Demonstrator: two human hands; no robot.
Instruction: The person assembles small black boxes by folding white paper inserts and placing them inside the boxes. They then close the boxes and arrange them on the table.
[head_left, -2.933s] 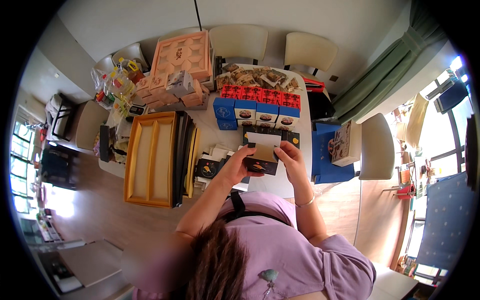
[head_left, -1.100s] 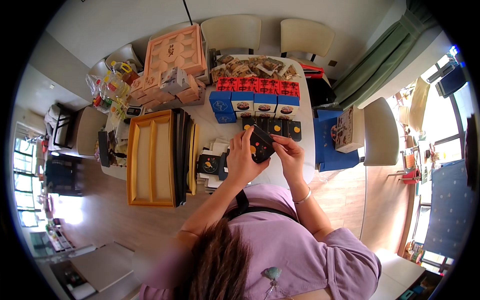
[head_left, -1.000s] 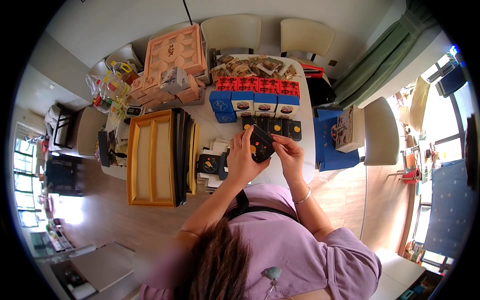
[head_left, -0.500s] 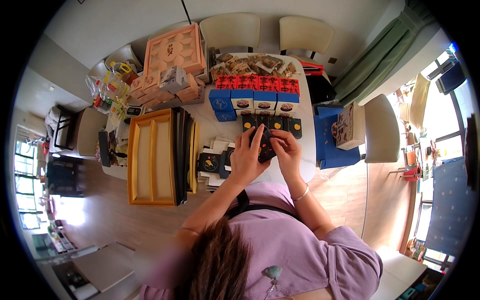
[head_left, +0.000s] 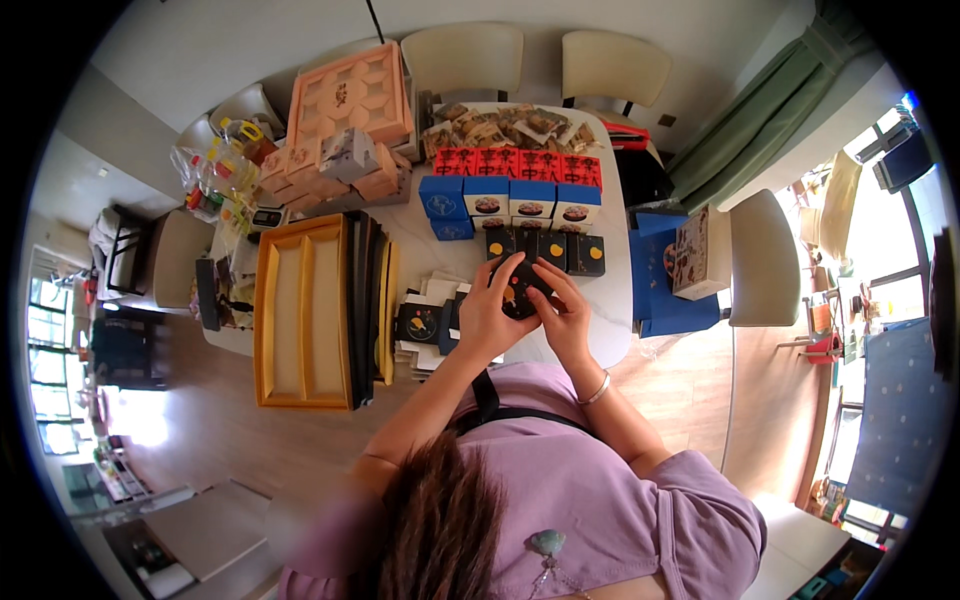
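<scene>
Between my two hands is a small black box [head_left: 517,296] with colourful printing, held over the near part of the white table [head_left: 590,335]. My left hand [head_left: 488,318] grips its left side, fingers bent round it. My right hand [head_left: 566,316] closes on its right side, fingers along the far top edge. Just beyond stands a row of black boxes [head_left: 586,255] with yellow spots. Left of my left hand lie flattened black and white cartons [head_left: 420,322] in an overlapping stack.
Blue and white boxes [head_left: 533,203] topped with red ones stand behind the black row, and small wrapped packets [head_left: 505,128] are heaped farther back. Gold-edged trays [head_left: 303,312] lean at the left, below pink boxes [head_left: 350,95]. A blue bag [head_left: 665,280] rests on a chair at right.
My right hand has shifted left and its fingers now lie over the box's far edge. The box has turned a little; my left hand keeps its hold.
</scene>
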